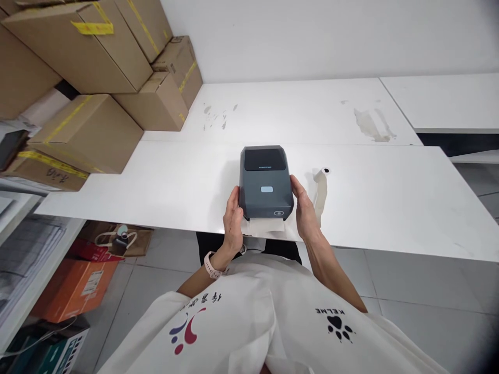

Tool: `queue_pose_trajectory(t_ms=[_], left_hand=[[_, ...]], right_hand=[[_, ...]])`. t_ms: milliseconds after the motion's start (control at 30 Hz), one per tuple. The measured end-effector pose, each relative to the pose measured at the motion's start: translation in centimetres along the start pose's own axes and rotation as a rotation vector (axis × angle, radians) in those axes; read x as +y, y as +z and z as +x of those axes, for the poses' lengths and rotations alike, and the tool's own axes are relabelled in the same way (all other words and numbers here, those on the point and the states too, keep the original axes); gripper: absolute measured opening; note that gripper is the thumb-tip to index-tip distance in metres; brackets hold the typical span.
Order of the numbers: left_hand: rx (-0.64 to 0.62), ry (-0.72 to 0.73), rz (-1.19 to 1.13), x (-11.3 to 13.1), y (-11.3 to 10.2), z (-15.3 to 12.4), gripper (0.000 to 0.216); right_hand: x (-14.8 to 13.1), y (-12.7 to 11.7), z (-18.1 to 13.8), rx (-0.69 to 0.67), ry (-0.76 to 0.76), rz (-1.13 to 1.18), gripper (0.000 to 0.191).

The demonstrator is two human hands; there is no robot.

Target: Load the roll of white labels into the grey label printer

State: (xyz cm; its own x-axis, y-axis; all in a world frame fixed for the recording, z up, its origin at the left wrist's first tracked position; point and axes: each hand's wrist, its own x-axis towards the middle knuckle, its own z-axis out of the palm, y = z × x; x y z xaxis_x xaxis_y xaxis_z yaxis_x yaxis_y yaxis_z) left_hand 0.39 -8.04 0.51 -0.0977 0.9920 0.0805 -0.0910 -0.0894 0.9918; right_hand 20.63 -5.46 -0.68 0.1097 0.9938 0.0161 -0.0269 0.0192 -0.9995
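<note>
A dark grey label printer (266, 202) stands on the white table (374, 197), near its front edge, with a strip of white paper (267, 225) out of its front. My left hand (233, 221) is pressed along the printer's left side, a pink watch on that wrist. Against the opposite side lies my right hand (304, 210), fingers along the casing. Between both palms the printer is gripped; whether its base touches the tabletop I cannot tell. Just right of my right hand lies a small paper roll (320, 192), its tail unrolled toward the table's front edge.
Cardboard boxes (86, 130) with yellow tape are stacked at the left, up to the back wall. Below left are a shelf (42, 280) and an orange box (76, 288) on the floor. A second white table (460, 101) adjoins at the back right.
</note>
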Motion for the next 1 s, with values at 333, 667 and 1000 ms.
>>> queue_pose_trajectory(t_ms=[333,667,1000], left_hand=[[-0.030,0.225,0.018,4.4,0.5,7.0,0.065],[-0.124,-0.154,0.349,-1.2,0.6,10.4,0.090],[-0.058,-0.136,0.476,-0.5,1.0,10.6,0.090]], right_hand=[[-5.5,0.9,6.3,-0.020,-0.356,-0.185,0.082],[-8.7,1.5,18.3,0.115,-0.380,-0.263,0.090],[-5.1,4.1,11.6,-0.501,-0.391,-1.119,0.061]])
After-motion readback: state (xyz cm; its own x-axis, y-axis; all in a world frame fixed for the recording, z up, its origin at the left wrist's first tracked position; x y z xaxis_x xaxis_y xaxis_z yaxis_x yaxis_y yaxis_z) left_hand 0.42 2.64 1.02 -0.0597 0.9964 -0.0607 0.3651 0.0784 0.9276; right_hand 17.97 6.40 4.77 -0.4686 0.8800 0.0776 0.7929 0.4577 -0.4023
